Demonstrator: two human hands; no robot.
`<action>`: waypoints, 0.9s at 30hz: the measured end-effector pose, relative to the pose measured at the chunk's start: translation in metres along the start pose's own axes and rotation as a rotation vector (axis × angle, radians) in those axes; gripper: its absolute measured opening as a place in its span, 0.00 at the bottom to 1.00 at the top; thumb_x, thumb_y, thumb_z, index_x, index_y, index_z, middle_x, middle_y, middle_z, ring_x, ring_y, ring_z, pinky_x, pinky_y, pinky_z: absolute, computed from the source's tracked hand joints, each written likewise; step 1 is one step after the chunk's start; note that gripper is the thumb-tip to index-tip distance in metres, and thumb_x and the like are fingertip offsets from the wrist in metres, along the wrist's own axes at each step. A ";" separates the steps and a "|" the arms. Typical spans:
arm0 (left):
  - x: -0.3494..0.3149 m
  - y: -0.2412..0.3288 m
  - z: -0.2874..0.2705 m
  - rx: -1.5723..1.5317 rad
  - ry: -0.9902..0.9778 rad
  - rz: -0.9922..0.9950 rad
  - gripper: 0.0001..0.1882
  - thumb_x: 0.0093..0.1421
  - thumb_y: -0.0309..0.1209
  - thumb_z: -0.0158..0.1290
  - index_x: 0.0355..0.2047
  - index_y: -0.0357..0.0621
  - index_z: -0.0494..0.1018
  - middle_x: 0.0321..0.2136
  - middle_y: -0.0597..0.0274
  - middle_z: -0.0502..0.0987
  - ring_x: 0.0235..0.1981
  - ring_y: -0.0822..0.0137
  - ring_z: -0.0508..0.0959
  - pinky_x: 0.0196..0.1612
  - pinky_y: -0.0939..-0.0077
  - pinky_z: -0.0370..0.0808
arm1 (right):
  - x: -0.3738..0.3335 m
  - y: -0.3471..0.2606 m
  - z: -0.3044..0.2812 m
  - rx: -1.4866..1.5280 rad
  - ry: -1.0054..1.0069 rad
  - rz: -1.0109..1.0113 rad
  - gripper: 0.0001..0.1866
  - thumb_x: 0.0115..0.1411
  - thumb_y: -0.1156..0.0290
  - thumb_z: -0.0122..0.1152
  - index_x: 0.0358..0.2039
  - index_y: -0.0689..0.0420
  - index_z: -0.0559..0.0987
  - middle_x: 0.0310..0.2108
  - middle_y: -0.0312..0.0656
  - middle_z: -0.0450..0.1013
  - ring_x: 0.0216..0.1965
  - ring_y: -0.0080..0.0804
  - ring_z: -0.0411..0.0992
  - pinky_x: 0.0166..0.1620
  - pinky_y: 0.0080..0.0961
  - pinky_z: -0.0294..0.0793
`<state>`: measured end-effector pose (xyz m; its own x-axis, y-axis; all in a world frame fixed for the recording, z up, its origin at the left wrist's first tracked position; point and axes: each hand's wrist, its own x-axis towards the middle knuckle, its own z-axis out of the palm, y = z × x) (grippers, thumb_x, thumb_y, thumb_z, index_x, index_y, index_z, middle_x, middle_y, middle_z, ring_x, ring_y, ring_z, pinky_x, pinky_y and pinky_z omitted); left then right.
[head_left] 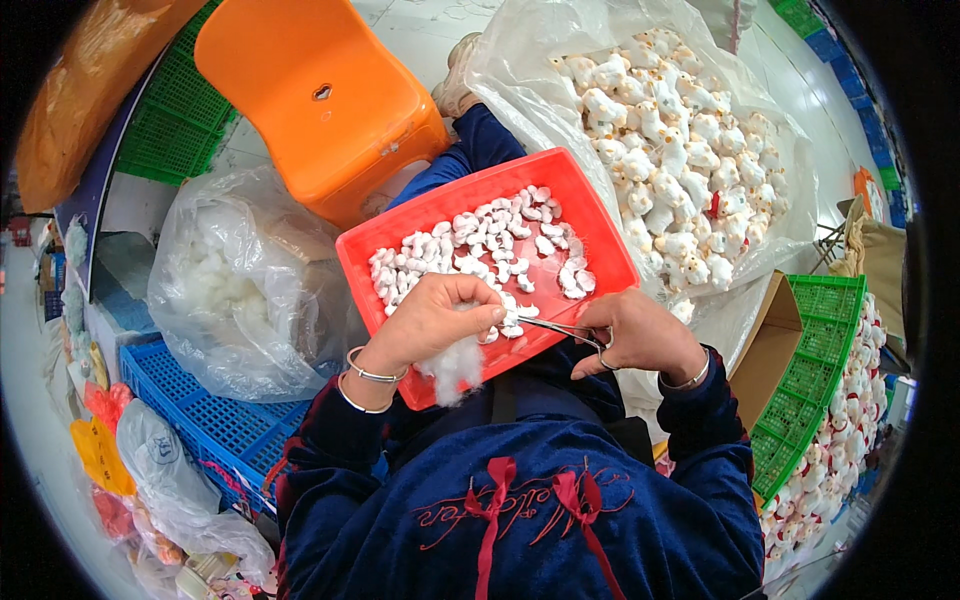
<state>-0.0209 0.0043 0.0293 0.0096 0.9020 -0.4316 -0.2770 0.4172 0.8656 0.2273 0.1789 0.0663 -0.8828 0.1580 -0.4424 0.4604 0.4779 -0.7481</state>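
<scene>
A red plastic tray [610, 240] lies across my lap, with many small white stuffed fabric pieces [425, 250] spread over its bottom. Over its near side, my left hand [430, 325] is closed, thumb and forefinger pinched together. A tuft of white stuffing fibre [453, 370] hangs from under its curled fingers. What sits in the pinch is mostly hidden, apparently one small white piece. My right hand [635, 332] has its fingers in the ring handles of metal forceps [560, 327]. Their slim jaws point left and reach the left fingertips.
A clear bag of white stuffing [225, 285] stands at the left above a blue crate [215, 410]. An orange stool [320, 95] is ahead. At far right, a large clear bag holds white plush toys [670, 170]. Green crates [805, 400] and a cardboard box [765, 350] stand nearer.
</scene>
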 end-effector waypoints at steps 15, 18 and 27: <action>-0.001 0.007 -0.003 0.093 -0.129 0.002 0.06 0.66 0.27 0.60 0.38 0.36 0.81 0.29 0.70 0.80 0.29 0.80 0.76 0.35 0.83 0.74 | -0.001 0.018 -0.003 0.174 -0.213 0.007 0.26 0.47 0.50 0.82 0.37 0.58 0.85 0.22 0.36 0.74 0.26 0.28 0.74 0.31 0.28 0.71; 0.001 0.007 -0.004 0.066 -0.164 -0.018 0.06 0.65 0.27 0.61 0.37 0.36 0.81 0.29 0.70 0.80 0.29 0.80 0.76 0.35 0.83 0.74 | 0.001 0.020 -0.001 0.179 -0.233 0.006 0.27 0.47 0.50 0.82 0.38 0.58 0.85 0.22 0.36 0.74 0.26 0.28 0.74 0.31 0.27 0.71; 0.010 -0.004 -0.012 -0.089 -0.344 -0.071 0.05 0.64 0.26 0.62 0.37 0.36 0.81 0.30 0.67 0.81 0.29 0.78 0.78 0.35 0.80 0.75 | 0.005 0.016 -0.001 0.174 -0.249 -0.080 0.28 0.47 0.52 0.83 0.40 0.59 0.85 0.22 0.36 0.73 0.26 0.28 0.72 0.30 0.27 0.69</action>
<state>-0.0314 0.0103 0.0188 0.3499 0.8623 -0.3660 -0.3462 0.4820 0.8048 0.2304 0.1878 0.0528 -0.8768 -0.1008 -0.4702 0.4185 0.3216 -0.8494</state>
